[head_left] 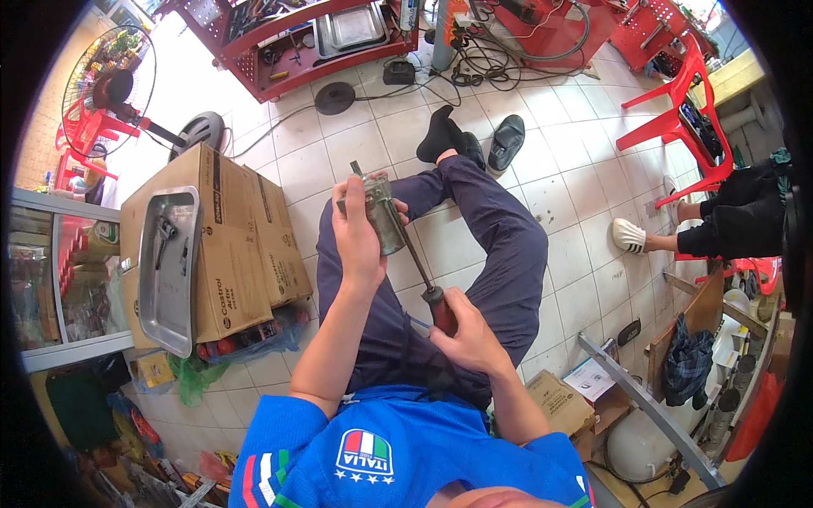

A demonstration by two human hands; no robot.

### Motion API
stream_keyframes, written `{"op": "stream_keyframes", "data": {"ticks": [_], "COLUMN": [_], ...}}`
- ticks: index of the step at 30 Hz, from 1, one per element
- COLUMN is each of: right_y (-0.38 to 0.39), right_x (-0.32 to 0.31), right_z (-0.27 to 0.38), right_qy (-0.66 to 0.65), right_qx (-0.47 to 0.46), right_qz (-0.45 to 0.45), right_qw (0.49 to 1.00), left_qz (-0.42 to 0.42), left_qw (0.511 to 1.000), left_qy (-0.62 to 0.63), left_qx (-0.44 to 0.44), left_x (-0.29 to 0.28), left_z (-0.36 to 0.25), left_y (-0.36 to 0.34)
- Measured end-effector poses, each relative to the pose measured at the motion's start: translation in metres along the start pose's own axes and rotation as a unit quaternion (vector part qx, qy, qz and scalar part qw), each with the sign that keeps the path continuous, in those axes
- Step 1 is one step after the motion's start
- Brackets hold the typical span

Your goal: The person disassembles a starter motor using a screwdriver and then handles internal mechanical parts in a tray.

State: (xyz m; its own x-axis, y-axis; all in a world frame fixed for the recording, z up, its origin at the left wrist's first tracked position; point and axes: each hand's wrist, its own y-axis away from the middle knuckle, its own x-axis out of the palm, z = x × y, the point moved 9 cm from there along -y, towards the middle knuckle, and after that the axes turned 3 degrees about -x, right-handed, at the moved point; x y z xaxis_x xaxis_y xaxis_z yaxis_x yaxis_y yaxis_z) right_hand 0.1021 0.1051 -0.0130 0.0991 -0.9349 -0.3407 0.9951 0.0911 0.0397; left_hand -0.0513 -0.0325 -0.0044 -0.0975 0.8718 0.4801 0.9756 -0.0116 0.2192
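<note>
Pale tiles (584, 254) lie beneath the dark-trousered legs (508, 237), over which the left hand (360, 241) holds the metal part (388, 227), its fingers curled around the sides. Behind and rightward of these, the right hand (472, 339) has its fingers closed round the screwdriver (435, 301) by its handle, the part lying ahead-left of them. From there the shaft slants forward-left, roughly along the part's long axis; whether its tip touches, I cannot tell.
</note>
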Motion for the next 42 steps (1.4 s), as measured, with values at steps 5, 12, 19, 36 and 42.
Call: {"op": "stream_keyframes", "data": {"ticks": [5,12,19,36,42], "right_y": [0.012,0.008,0.009,0.008,-0.004], "right_x": [0.022,0.023,0.024,0.057,0.006], "right_z": [-0.03,-0.027,-0.029,-0.045,-0.014], "right_qy": [-0.286,-0.058,-0.239,-0.291,-0.067], "right_qx": [0.169,0.104,0.14,0.246,0.052], "right_qz": [0.0,0.118,0.035,0.252,0.087], "right_qw": [0.943,0.986,0.96,0.89,0.993], "left_qz": [0.028,0.018,0.055,0.022,-0.021], "left_qw": [0.999,0.999,0.997,0.999,0.999], "left_qy": [0.031,0.038,0.051,0.018,0.033], "left_qx": [0.01,0.014,0.025,0.027,0.03], "left_x": [0.001,-0.003,0.007,0.006,-0.002], "left_z": [-0.001,0.002,-0.017,-0.006,-0.011], "left_y": [-0.001,0.002,0.006,0.002,-0.009]}}
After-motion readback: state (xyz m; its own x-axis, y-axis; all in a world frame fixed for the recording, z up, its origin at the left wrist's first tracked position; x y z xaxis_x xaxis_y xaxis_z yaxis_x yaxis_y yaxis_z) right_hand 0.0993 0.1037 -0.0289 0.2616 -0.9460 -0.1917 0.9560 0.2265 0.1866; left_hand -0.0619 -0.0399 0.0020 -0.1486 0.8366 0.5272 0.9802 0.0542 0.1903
